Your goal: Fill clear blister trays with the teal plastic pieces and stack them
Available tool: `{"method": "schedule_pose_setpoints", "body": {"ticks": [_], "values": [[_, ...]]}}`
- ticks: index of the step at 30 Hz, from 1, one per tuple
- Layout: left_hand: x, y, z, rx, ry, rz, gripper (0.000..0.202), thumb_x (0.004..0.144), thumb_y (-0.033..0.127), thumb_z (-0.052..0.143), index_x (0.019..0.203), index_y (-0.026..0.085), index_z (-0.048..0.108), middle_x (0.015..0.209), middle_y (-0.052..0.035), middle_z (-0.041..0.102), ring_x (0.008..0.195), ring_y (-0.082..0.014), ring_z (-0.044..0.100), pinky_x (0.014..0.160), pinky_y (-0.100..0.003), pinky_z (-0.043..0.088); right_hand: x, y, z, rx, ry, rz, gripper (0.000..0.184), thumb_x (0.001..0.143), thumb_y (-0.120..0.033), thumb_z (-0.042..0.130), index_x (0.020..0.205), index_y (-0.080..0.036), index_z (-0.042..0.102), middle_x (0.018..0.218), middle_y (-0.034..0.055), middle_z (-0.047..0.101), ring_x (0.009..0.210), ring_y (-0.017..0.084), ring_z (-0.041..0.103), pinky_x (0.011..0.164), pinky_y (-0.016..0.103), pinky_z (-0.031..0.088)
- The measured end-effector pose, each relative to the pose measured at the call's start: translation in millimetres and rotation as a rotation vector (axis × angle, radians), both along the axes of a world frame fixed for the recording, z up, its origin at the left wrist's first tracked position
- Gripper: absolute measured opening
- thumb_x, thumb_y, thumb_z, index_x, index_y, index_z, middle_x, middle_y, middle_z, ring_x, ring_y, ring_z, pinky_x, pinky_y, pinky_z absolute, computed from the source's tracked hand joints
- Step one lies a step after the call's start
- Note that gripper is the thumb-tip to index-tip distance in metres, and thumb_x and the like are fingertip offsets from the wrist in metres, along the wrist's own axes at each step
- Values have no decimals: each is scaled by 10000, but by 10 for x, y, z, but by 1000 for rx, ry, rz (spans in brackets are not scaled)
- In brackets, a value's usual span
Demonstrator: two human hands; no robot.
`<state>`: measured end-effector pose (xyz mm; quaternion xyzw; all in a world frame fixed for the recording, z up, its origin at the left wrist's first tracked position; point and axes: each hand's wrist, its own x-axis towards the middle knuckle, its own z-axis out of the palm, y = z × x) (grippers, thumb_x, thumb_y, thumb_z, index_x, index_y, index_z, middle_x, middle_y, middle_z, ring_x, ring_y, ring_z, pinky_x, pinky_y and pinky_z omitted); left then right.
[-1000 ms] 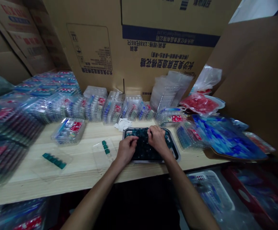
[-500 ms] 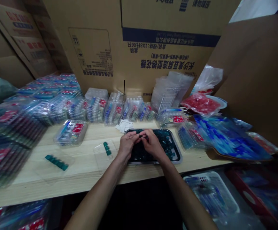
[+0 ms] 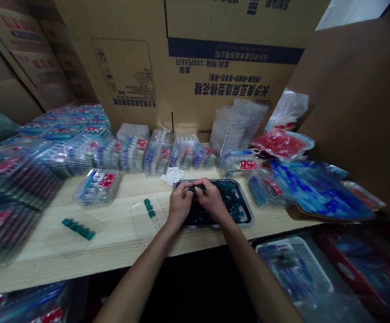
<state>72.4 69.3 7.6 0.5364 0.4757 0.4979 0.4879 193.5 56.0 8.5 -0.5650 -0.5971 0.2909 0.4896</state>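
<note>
Over the left part of a dark tray [image 3: 250, 220] my left hand [image 3: 180, 202] and my right hand [image 3: 211, 197] meet, fingers curled and closed on small dark green pieces [image 3: 197, 190]. The tray holds many more dark, shiny green pieces [image 3: 233, 199]. To the left of my hands lies a clear plastic sheet or tray [image 3: 139, 214] with a short row of green cubes [image 3: 149, 208] on it. Farther left, a longer row of green cubes [image 3: 78, 229] rests on another clear piece. The exact shape of what my fingers hold is partly hidden.
Clear packs with red labels [image 3: 136, 152] line the back, with one pack [image 3: 97, 186] lying in front. Stacked packs [image 3: 10, 224] stand at the left. On the right are a carton of blue packets [image 3: 322, 190] and a red bag [image 3: 279, 143]. A large cardboard box [image 3: 124, 67] stands behind.
My fingers have shifted and curled more around the dark green pieces, and my hands are still together over the tray. The whole view has moved slightly. The cube rows have stayed put.
</note>
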Motion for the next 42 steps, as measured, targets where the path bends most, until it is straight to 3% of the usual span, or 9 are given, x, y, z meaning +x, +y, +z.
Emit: {"method": "schedule_pose_setpoints", "body": {"ticks": [3,5,12,16,20,26,32,37,42], "values": [[-75,62,10,-181,-264,119,286,702,124,499,934,146,665,562,45,588,448,-80,500,460,-178,380,34,6,-38,-119,416,42,222,817,-331,525,994,-207,576,770,7,629,640,154,594,610,284,518],[-172,108,31,-272,-399,125,296,692,102,523,954,123,659,571,35,600,451,-66,520,476,-160,408,100,-4,-34,-131,431,22,247,813,-333,534,1018,-202,577,795,14,622,654,157,591,614,290,516],[-200,113,78,-296,-424,45,230,669,105,652,898,116,667,696,-3,667,542,-72,628,557,-163,516,155,-82,75,25,-413,-136,377,811,-175,526,1173,-186,631,1239,145,599,1124,274,552,944,421,445],[-32,47,64,-274,-378,10,201,648,146,677,845,105,684,693,-9,683,522,-72,609,537,-171,507,12,-66,68,45,-280,43,308,833,-200,489,1115,-153,604,956,92,675,779,182,626,752,300,494],[-40,52,32,-221,-348,65,205,638,139,675,840,108,686,609,20,661,456,-53,545,474,-147,446,-90,-112,67,17,-192,-12,91,808,-227,503,860,-200,572,675,3,618,600,157,573,606,258,433],[-401,182,63,-252,-332,152,132,683,122,659,813,104,676,644,-20,684,458,-53,562,466,-143,452,-23,-199,161,-6,-39,81,145,836,-359,523,840,-221,568,568,-49,524,503,129,488,502,230,352],[-1029,49,217,-315,-329,71,181,726,141,699,888,61,705,850,-124,733,783,-165,708,723,-248,575,206,-205,144,-18,-58,44,278,821,-297,501,1038,-199,643,615,-45,480,540,127,476,520,231,358],[-1454,-215,111,-197,18,63,270,657,220,780,903,119,733,737,-40,686,630,-132,633,625,-239,529,140,-239,31,-114,5,110,295,844,-345,508,1032,-195,678,622,-29,540,573,142,545,532,237,388],[-1468,-455,-168,180,571,7,184,783,185,614,904,193,752,859,-57,670,752,-166,617,690,-273,504,16,-245,-10,-113,-46,167,290,858,-336,514,1054,-208,684,646,-21,590,557,131,534,522,232,384]]}}
